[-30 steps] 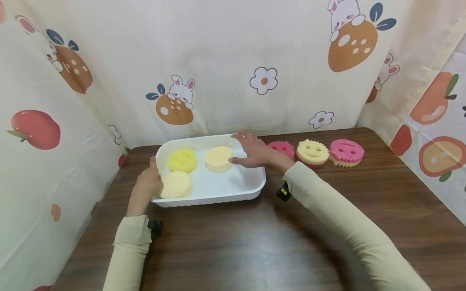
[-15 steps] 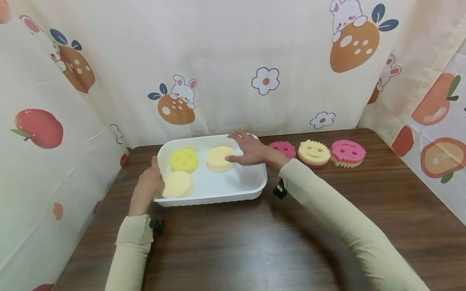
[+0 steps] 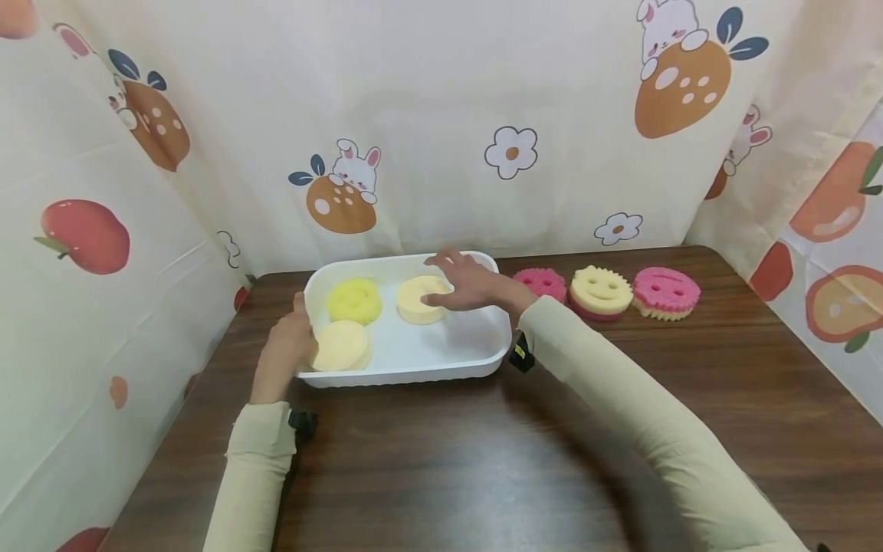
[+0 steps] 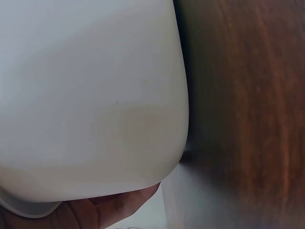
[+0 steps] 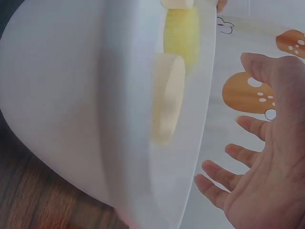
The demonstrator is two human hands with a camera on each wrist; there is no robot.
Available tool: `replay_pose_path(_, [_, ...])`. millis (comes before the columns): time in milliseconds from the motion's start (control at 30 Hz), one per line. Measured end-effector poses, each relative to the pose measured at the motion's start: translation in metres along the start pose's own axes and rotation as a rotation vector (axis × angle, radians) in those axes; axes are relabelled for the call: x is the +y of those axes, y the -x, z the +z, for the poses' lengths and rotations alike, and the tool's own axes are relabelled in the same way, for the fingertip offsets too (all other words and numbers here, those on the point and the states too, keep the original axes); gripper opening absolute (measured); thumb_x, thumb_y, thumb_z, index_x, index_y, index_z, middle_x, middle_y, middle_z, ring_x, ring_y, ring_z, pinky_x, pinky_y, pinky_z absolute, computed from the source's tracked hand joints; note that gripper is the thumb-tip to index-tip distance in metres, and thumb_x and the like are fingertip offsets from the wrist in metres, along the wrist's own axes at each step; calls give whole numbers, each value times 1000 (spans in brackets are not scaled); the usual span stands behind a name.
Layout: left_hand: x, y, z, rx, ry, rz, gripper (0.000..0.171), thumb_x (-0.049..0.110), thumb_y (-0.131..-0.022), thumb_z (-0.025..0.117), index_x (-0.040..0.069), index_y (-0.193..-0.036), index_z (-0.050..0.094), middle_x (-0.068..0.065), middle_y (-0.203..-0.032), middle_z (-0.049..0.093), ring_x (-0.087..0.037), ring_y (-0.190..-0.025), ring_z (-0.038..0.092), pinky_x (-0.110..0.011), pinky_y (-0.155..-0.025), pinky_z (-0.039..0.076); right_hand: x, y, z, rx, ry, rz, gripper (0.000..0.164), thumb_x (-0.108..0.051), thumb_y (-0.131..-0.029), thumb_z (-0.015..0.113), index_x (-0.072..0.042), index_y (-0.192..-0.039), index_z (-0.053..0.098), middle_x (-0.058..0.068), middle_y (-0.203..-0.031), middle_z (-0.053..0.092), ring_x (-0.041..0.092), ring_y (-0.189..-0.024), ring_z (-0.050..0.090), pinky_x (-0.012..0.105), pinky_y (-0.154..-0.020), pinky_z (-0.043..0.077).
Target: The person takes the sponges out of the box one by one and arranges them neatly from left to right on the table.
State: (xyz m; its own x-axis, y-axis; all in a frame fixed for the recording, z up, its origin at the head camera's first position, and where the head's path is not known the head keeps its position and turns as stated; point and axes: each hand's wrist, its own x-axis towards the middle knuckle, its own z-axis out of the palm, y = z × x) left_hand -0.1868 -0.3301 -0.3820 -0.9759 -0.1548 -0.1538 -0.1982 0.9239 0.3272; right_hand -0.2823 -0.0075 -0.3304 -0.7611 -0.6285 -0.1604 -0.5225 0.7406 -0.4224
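A white plastic tray (image 3: pixel 414 376) stands near the back of the brown table, holding a bright yellow smiley sponge (image 3: pixel 355 300), a pale cream round sponge (image 3: pixel 342 346) at its front left and another cream round sponge (image 3: pixel 412 300) farther back. My left hand (image 3: pixel 286 341) grips the tray's left side; in the left wrist view its fingers (image 4: pixel 126 205) lie against the outer wall. Over the tray's right half hovers my right hand (image 3: pixel 469 284), fingers spread and holding nothing. Its thumb overlaps the back cream sponge in the head view, but the right wrist view shows the hand (image 5: pixel 267 157) above the rim.
To the tray's right, in a row, are a pink sponge (image 3: pixel 541 284), a cream-topped smiley sponge (image 3: pixel 600 291) and a pink-topped sponge (image 3: pixel 666 291). Printed curtains (image 3: pixel 428 107) close off the table's back and sides.
My right hand has drifted slightly left over the tray, its thumb now overlapping the back cream sponge. My left hand keeps its place on the tray; the head view has shifted a little.
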Motion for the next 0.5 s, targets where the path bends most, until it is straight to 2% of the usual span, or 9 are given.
replay_pose_path(300, [1, -3, 0, 18, -10, 29, 88, 0, -88, 51, -10, -154, -7, -36, -107, 60, -38, -82, 59, -52, -75, 53, 5, -11, 7, 6, -3, 23, 81, -60, -89, 57, -25, -156, 28, 8, -162, 21, 36, -145, 29, 57, -117, 33])
replay_pose_path(500, [-4, -4, 3, 23, -14, 15, 87, 1, -89, 50, -9, -154, -8, -34, -107, 61, -36, -81, 59, -48, -73, 52, 6, -17, 11, -4, 6, 29, 82, -61, -89, 57, -25, -156, 27, 7, -162, 21, 35, -145, 28, 56, -118, 32])
